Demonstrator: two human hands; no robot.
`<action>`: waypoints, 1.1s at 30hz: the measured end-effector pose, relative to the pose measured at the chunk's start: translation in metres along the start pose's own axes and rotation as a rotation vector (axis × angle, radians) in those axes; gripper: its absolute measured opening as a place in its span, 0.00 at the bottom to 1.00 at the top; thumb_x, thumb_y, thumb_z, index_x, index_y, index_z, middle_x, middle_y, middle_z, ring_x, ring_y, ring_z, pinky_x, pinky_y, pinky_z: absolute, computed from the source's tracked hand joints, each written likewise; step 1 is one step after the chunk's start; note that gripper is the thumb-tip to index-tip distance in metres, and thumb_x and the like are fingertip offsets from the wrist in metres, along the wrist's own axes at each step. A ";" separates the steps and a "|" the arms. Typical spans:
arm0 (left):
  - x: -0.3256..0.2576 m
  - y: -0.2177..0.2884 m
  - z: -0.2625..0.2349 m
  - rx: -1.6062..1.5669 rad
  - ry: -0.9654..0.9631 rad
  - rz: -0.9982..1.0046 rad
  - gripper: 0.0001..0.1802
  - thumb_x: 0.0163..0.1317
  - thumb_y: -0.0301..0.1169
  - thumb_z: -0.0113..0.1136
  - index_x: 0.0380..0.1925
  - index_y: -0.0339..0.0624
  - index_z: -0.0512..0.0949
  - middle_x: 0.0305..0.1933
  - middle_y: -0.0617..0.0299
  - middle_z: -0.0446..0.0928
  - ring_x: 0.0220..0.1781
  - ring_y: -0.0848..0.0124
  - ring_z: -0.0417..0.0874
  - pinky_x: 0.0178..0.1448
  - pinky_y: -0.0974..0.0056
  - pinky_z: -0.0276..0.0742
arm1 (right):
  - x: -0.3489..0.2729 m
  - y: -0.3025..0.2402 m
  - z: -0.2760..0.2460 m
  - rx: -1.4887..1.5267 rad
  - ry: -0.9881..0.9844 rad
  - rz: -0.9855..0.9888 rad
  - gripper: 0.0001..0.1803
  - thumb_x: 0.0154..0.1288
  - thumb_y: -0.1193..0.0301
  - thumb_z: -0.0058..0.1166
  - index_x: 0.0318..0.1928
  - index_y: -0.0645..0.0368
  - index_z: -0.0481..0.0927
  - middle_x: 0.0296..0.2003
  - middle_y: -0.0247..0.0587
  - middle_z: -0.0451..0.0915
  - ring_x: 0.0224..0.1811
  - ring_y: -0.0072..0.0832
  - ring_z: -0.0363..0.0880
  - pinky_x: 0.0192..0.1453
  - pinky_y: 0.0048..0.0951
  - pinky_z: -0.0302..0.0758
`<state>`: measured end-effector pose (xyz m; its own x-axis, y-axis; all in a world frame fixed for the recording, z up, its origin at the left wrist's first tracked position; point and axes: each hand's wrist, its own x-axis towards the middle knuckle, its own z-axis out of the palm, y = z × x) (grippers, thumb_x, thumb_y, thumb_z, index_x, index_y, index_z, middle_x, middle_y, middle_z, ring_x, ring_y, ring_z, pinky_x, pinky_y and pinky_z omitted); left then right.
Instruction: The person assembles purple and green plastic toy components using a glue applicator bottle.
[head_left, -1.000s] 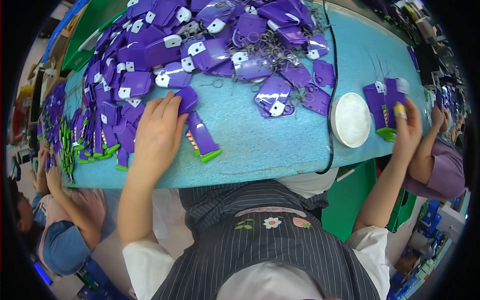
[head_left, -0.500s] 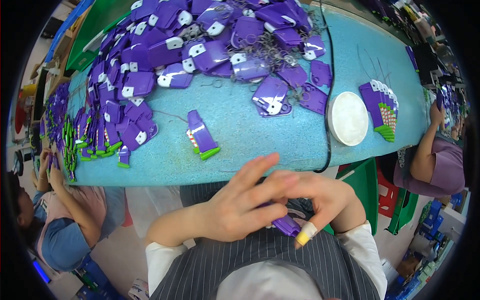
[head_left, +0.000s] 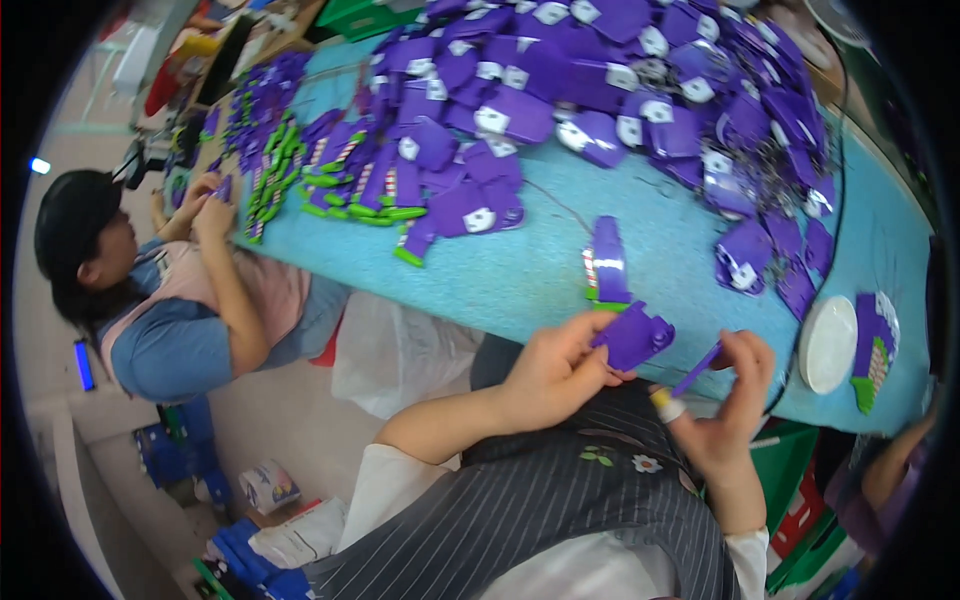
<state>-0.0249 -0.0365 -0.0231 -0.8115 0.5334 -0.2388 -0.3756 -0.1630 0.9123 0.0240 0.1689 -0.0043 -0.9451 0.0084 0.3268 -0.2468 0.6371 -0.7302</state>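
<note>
My left hand (head_left: 556, 368) pinches a flat purple plastic part (head_left: 638, 337) just above the table's near edge, with small lugs on its far side. A little to the right, my right hand (head_left: 730, 405) holds a thin purple piece (head_left: 697, 370), seen edge-on, between thumb and finger; a yellow and white wrap covers the thumb tip. The two pieces are apart. Beyond my left hand lies a purple leg-shaped part (head_left: 609, 258) with a striped band and a green foot. A loose pile of purple parts with white ends (head_left: 520, 115) covers the far side of the table.
On the right are a round white dish (head_left: 828, 345), a fanned stack of purple and green pieces (head_left: 874, 350) and a black cable (head_left: 841, 180). Thin wire rings lie among the pile. Green-footed pieces (head_left: 275, 180) sit at the left, where another person (head_left: 190, 300) works.
The view has swung left. My hands, together before, have parted, each with a purple piece. The flat part now shows in my left hand, the thin one in my right.
</note>
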 end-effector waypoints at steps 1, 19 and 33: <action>-0.002 0.011 -0.012 0.066 0.100 0.047 0.14 0.66 0.22 0.45 0.50 0.32 0.66 0.43 0.51 0.77 0.39 0.66 0.83 0.42 0.67 0.80 | 0.010 0.001 -0.001 -0.105 -0.042 0.041 0.41 0.37 0.74 0.70 0.55 0.68 0.66 0.47 0.53 0.67 0.47 0.44 0.70 0.46 0.35 0.72; 0.021 0.036 -0.064 0.512 0.305 0.019 0.12 0.67 0.34 0.49 0.38 0.34 0.70 0.24 0.65 0.75 0.23 0.77 0.74 0.25 0.70 0.71 | 0.012 0.001 -0.010 0.779 0.040 0.228 0.16 0.63 0.66 0.51 0.45 0.64 0.67 0.44 0.46 0.66 0.36 0.28 0.73 0.35 0.25 0.73; 0.005 0.008 0.030 -0.337 0.122 0.024 0.18 0.70 0.33 0.41 0.55 0.36 0.58 0.50 0.47 0.73 0.45 0.65 0.81 0.47 0.65 0.78 | -0.027 0.014 -0.006 1.032 -0.148 0.501 0.22 0.70 0.71 0.35 0.61 0.68 0.62 0.54 0.53 0.71 0.53 0.36 0.74 0.54 0.34 0.71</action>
<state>-0.0186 -0.0097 -0.0074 -0.8616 0.4267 -0.2749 -0.4659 -0.4499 0.7619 0.0474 0.1816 -0.0198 -0.9856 -0.0515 -0.1612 0.1690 -0.3455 -0.9231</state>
